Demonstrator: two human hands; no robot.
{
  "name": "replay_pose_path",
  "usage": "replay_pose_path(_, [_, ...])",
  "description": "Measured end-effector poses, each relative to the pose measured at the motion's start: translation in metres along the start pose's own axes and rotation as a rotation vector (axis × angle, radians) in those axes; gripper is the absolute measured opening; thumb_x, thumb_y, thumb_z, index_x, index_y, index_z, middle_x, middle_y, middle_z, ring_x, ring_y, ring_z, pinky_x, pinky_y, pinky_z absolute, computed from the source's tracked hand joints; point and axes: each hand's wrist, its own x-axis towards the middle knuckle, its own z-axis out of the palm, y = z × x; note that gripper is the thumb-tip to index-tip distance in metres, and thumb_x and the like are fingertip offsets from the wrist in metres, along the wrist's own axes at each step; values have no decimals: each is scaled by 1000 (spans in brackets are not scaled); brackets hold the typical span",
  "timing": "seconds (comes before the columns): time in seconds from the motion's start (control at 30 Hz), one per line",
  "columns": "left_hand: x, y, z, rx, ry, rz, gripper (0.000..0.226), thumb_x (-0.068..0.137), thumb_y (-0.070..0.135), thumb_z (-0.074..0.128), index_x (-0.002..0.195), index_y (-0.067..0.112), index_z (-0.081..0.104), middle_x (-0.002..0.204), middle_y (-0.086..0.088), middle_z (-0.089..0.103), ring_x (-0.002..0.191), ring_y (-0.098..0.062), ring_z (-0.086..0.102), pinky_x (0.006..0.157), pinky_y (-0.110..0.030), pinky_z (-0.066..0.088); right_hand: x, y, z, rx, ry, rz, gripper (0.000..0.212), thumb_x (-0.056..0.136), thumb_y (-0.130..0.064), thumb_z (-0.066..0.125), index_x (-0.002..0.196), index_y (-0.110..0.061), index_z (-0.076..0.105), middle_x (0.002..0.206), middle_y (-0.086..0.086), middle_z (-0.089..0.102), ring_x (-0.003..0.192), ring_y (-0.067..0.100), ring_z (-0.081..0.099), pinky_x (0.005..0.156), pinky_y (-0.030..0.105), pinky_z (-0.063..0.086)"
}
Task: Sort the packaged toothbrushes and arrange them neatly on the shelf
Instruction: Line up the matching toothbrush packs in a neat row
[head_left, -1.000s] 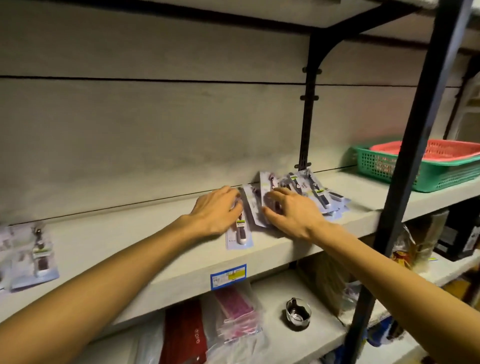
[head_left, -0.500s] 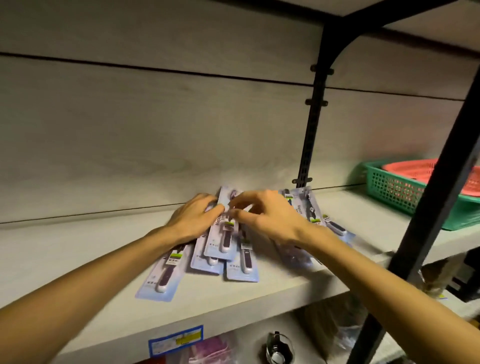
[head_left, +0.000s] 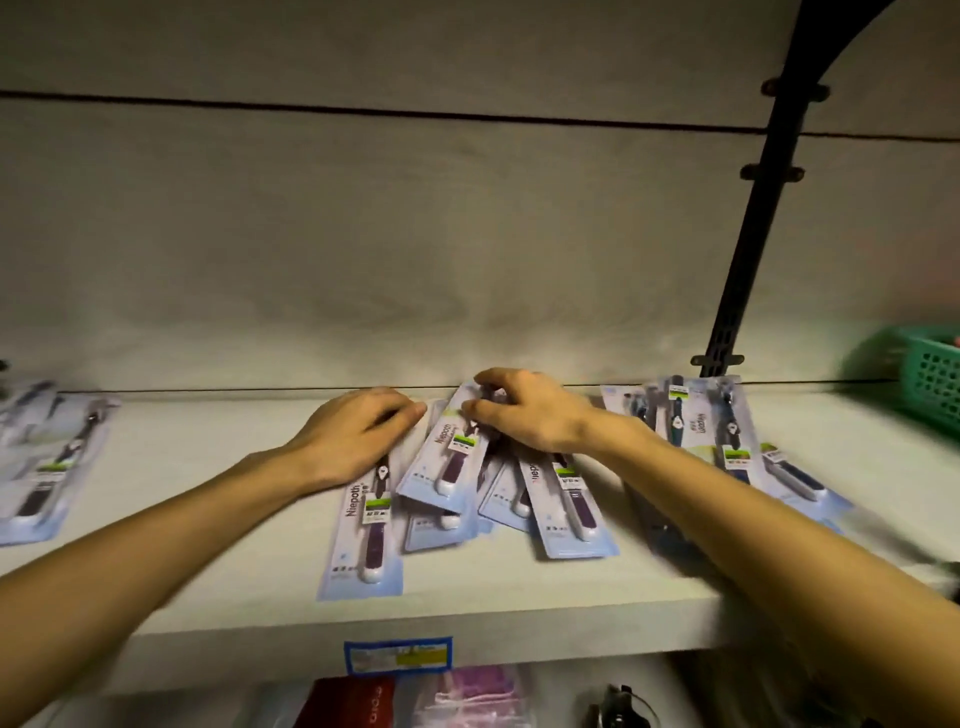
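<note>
On the lower shelf at the bottom edge, a red packet (head_left: 358, 701), a pink packet (head_left: 475, 693) and a small metal object (head_left: 618, 714) are partly seen. A blue price label (head_left: 397, 656) is stuck on the front lip of the shelf (head_left: 519, 592).

On that shelf, a lone toothbrush pack (head_left: 370, 525) is laid flat with its near end close to the front edge — its far end is covered by the left hand (head_left: 358, 434), which is pressed on it palm down with fingers fairly straight, nothing gripped. Just right of it, a loose overlapped heap of packs (head_left: 498, 499) is spread; the topmost tilted pack (head_left: 448, 457) is pinched at its far end by the right hand (head_left: 524, 410), fingers curled. A pack with a purple handle (head_left: 569, 506) is laid at the heap's right edge.

Farther right, behind the right forearm, a second group of packs (head_left: 701, 431) is fanned out against the black upright (head_left: 753, 234). At the left edge, more packs (head_left: 49, 467) are laid, blurred.

At the far right, a green mesh basket (head_left: 930, 382) is set on the shelf — its contents cannot be made out. The shelf is backed by a pale panel wall (head_left: 363, 234).
</note>
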Motion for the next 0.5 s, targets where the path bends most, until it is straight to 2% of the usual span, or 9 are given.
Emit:
replay_pose_path(0.07, [0,-9,-4,-103,6,-24,22,100,37,57,110,25,73,107,9,70,99,-13,65,90,-37,51,5,-6,-2,-1,-28,-16,59,90,-50,64,139,-18,54,131,2,64,117,22,60,97,29,45])
replay_pose_path(0.17, [5,-13,-9,-190,-30,-43,23,96,31,65,116,22,71,112,7,70,104,-12,65,97,-38,50,13,-17,-3,-42,-3,-57,53,86,-39,72,133,-18,61,125,0,68,113,19,64,97,28,48])
replay_pose_path(0.23, [5,-15,-14,-180,-99,-57,38,88,41,69,121,23,69,119,7,68,109,-10,63,101,-38,49,18,-24,-1,-34,32,-78,44,82,-32,76,123,-17,68,114,0,73,104,17,68,94,31,52])
replay_pose_path(0.3, [4,-15,-21,-166,-148,-70,59,78,56,65,127,23,65,125,7,64,113,-8,61,103,-36,49,21,-27,3,5,53,-75,35,80,-28,79,113,-17,73,104,-1,76,95,15,70,89,32,55])
replay_pose_path(0.37, [4,-17,-27,-102,-168,-88,68,73,60,63,130,23,63,129,8,62,115,-8,60,103,-34,49,23,-26,6,63,61,-79,27,81,-23,79,106,-14,76,98,0,76,88,15,70,85,30,55])
replay_pose_path(0.43, [4,-22,-32,-14,-182,-111,64,76,59,69,128,22,64,126,7,63,112,-12,60,101,-34,49,24,-24,6,103,68,-88,23,83,-19,77,105,-11,77,97,2,77,87,15,70,84,30,55])
replay_pose_path(0.5, [6,-26,-37,-12,-193,-107,49,79,53,76,116,22,71,117,8,68,104,-13,63,97,-35,51,24,-19,5,74,87,-88,21,85,-21,75,104,-12,77,96,2,77,86,15,70,84,33,56])
